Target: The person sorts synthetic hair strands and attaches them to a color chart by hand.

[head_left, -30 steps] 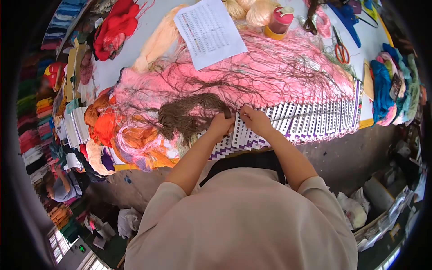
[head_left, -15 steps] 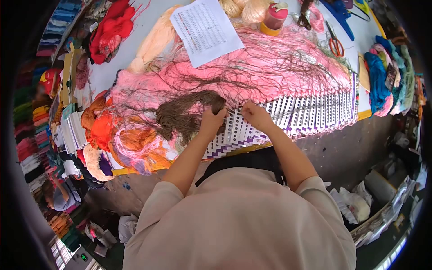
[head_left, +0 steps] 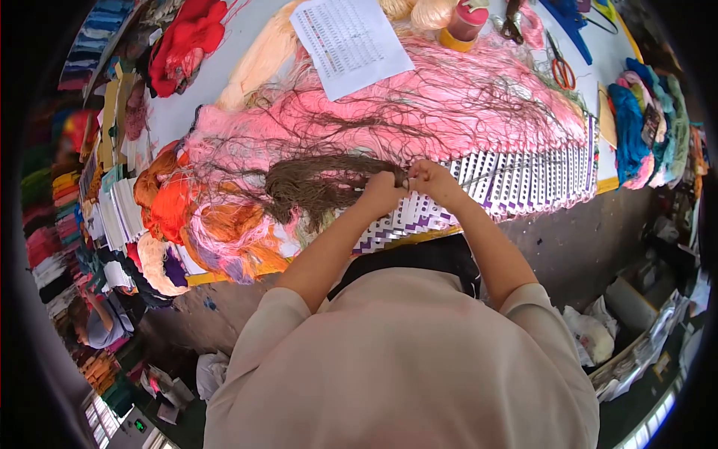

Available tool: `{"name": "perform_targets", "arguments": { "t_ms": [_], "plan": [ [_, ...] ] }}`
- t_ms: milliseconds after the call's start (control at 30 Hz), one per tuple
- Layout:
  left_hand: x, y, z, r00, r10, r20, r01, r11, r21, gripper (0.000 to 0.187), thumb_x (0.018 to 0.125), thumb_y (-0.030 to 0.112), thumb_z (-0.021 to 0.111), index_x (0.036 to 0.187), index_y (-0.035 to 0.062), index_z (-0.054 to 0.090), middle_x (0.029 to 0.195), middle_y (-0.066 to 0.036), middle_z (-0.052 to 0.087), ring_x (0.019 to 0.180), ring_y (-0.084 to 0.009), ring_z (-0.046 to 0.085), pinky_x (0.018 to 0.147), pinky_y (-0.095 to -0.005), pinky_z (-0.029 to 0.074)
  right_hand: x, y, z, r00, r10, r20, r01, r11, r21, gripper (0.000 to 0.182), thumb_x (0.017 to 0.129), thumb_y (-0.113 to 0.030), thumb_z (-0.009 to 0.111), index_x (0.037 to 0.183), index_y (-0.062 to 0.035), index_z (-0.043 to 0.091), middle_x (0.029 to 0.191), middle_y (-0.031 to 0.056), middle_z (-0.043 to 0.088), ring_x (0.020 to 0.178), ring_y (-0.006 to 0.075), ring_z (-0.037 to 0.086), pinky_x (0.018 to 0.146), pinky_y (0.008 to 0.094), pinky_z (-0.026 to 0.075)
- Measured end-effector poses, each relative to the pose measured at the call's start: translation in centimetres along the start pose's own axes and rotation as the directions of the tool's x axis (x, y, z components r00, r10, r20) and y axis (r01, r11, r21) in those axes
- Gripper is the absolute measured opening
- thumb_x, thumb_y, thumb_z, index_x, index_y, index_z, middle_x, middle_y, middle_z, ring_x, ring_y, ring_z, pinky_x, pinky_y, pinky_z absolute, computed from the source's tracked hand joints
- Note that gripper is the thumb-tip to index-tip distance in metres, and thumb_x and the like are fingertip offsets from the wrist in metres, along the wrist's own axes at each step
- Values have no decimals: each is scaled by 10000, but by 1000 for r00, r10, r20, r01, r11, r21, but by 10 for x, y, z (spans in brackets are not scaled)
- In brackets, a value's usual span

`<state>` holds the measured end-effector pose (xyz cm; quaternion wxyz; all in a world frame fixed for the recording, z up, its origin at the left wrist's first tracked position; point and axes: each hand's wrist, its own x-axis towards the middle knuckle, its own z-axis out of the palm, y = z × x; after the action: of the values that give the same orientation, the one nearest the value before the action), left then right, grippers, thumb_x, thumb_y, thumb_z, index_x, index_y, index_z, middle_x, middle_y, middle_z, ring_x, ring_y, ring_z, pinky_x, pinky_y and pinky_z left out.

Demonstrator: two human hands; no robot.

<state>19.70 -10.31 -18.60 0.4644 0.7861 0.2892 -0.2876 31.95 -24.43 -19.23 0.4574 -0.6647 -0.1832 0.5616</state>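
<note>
My left hand is closed around the right end of a brown thread hank, which trails left over pink threads. Close beside it, my right hand has its fingers pinched together at the edge of the threads. Whatever lies between those fingertips is too small to make out. Under and to the right of both hands is a row of white punched cards with purple marks. Loose brown strands run across the pink threads.
A printed sheet lies on the threads, near a thread cone. Orange-handled scissors rest at the right. Orange yarn and red yarn sit at the left, blue hanks at the far right. Another person is at lower left.
My left hand has moved right with the end of the brown hank, stretching it out. My right hand has shifted slightly up and right, and the hands are now nearly touching.
</note>
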Motion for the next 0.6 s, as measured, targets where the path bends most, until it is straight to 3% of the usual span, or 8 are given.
{"name": "perform_targets", "arguments": {
  "t_ms": [33, 100, 167, 200, 333, 433, 500, 600],
  "plan": [
    [3, -13, 0, 976, 117, -185, -108, 992, 58, 383, 843, 308, 626, 1033, -25, 627, 794, -245, 646, 741, -410, 630, 697, -465, 496, 1, 4, 1, 995, -91, -30, 82, 973, -215, 259, 793, -210, 739, 959, -51, 620, 693, 40, 595, 625, 140, 560, 590, 301, 446],
    [-15, -25, -28, 905, 123, -407, -160, 985, -58, 338, 857, 312, 619, 932, -18, 637, 799, -183, 669, 635, -300, 616, 568, -394, 487, -1, 2, 3, 990, -142, -18, 115, 866, -486, 291, 746, -241, 767, 915, -78, 594, 762, 67, 614, 724, 234, 609, 647, 365, 466],
    [-54, -27, -96, 989, -149, 20, 118, 688, -716, 256, 881, 287, 599, 830, 36, 617, 749, -89, 652, 516, -141, 516, 438, -266, 390, -2, 2, 7, 992, -121, -40, 83, 854, -514, 292, 744, -244, 767, 913, -83, 590, 764, 70, 617, 729, 243, 614, 656, 372, 468],
    [-71, -42, -124, 999, -30, 10, 26, 581, -813, 179, 902, 251, 582, 798, 106, 581, 681, -12, 597, 479, -24, 390, 396, -169, 262, -1, 1, 9, 993, -106, -59, 57, 838, -543, 293, 742, -246, 768, 910, -88, 587, 766, 74, 620, 735, 252, 620, 665, 380, 469],
    [-114, -115, -205, 911, -63, -408, -399, 113, -910, 183, 955, 218, 543, 845, 74, 569, 743, -20, 602, 456, -36, 351, 363, -199, 223, 0, 3, 11, 992, -95, -82, 36, 842, -539, 282, 753, -252, 763, 910, -98, 587, 771, 57, 623, 735, 232, 624, 655, 370, 471],
    [-135, -115, -218, 626, -420, -657, -541, 373, -754, 291, 992, 266, 486, 1050, 12, 614, 951, -127, 692, 436, -39, 342, 365, -202, 213, 6, 6, 9, 995, -82, -49, 41, 832, -553, 254, 773, -244, 742, 930, -102, 601, 796, 59, 640, 739, 228, 627, 666, 355, 481],
    [-142, -98, -206, 667, -426, -612, -339, 557, -758, 368, 993, 306, 478, 1089, -26, 607, 1010, -168, 696, 402, -36, 319, 360, -206, 204, 20, 6, 6, 997, -71, -25, 45, 831, -554, 254, 780, -242, 735, 955, -103, 614, 810, 63, 648, 748, 232, 631, 681, 352, 489],
    [-138, -51, -156, 896, -220, -386, -242, 486, -840, 414, 975, 339, 507, 1049, -55, 610, 964, -185, 699, 382, -38, 307, 346, -213, 193, 50, 6, -1, 978, -150, -147, 121, 974, -190, 495, 803, -197, 712, 1248, -62, 544, 962, 118, 667, 851, 237, 641, 767, 347, 507]
  ]
}}
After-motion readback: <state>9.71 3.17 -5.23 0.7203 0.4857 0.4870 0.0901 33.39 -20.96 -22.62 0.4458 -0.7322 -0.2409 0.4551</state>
